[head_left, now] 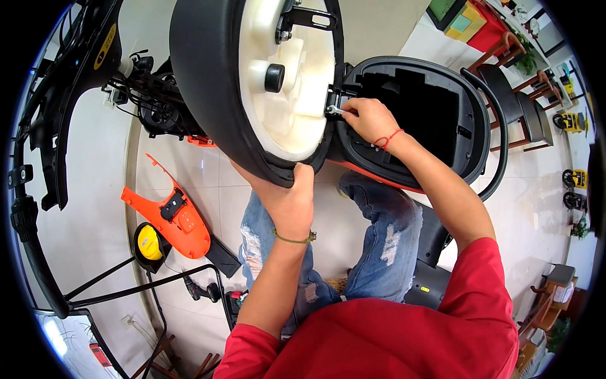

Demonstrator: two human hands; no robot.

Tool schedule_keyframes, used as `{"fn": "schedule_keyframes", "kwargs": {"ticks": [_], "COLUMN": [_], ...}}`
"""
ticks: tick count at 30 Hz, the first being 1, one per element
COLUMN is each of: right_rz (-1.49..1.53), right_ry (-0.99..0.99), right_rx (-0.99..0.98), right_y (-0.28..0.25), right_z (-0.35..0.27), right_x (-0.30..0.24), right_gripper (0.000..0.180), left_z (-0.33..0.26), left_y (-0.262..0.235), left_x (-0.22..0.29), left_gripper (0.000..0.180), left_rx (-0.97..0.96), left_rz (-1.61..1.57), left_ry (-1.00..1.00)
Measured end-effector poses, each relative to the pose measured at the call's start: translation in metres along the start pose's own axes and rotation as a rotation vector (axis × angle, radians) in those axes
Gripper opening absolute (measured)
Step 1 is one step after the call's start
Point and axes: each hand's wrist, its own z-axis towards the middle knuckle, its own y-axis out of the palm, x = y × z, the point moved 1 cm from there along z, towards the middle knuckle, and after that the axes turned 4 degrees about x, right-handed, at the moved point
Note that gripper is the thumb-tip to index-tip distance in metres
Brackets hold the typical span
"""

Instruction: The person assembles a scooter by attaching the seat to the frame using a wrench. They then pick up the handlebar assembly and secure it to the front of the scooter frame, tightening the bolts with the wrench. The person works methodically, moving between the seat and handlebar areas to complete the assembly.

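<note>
A black scooter seat [201, 82] stands tipped up on its hinge [332, 96], its white plastic underside [287, 129] facing right. My left hand [291, 197] is closed around the lower rim of the seat, thumb on the edge. At the hinge, my right hand [371, 120] pinches a small silver wrench [336, 110], whose head meets the hinge. Beneath that hand and to its right lies the black storage compartment [475, 104], uncovered. Its dark inside shows little detail. Fingers of my left hand behind the seat are hidden.
On the floor at left lie an orange body panel [192, 237], a round yellow-and-black part [149, 243] and a cordless drill [201, 290]. The scooter's exposed wiring [129, 85] is at upper left. A black grab rail [502, 142] curves beside the compartment. Wooden chairs [517, 104] stand far right.
</note>
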Motion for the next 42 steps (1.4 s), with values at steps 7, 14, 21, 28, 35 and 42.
{"fn": "schedule_keyframes", "kwargs": {"ticks": [7, 14, 21, 28, 35, 42], "right_rz": [0.036, -0.047, -0.237, -0.244, -0.355, -0.417], "right_ry": [-0.004, -0.191, -0.227, -0.266, -0.321, -0.311], "right_rx": [-0.015, 0.124, 0.112, 0.136, 0.1, -0.014], "right_y": [0.001, 0.011, 0.009, 0.012, 0.013, 0.001], "right_z": [0.001, -0.002, -0.002, -0.002, 0.0, 0.02], "right_x": [0.001, 0.002, -0.007, -0.004, -0.004, -0.005], "right_gripper": [0.02, 0.018, 0.013, 0.014, 0.012, 0.017], "left_z": [0.0, -0.002, -0.001, -0.001, -0.001, -0.001], "left_y": [-0.001, -0.001, -0.002, -0.002, -0.002, -0.003], "left_x": [0.001, -0.004, -0.005, -0.006, -0.005, -0.007], "left_gripper": [0.088, 0.057, 0.06, 0.065, 0.067, 0.067], "left_rx": [-0.011, 0.063, 0.044, 0.035, 0.034, 0.029], "left_rz": [0.04, 0.078, 0.071, 0.062, 0.059, 0.086], "left_ry": [0.025, 0.105, 0.11, 0.123, 0.132, 0.141]}}
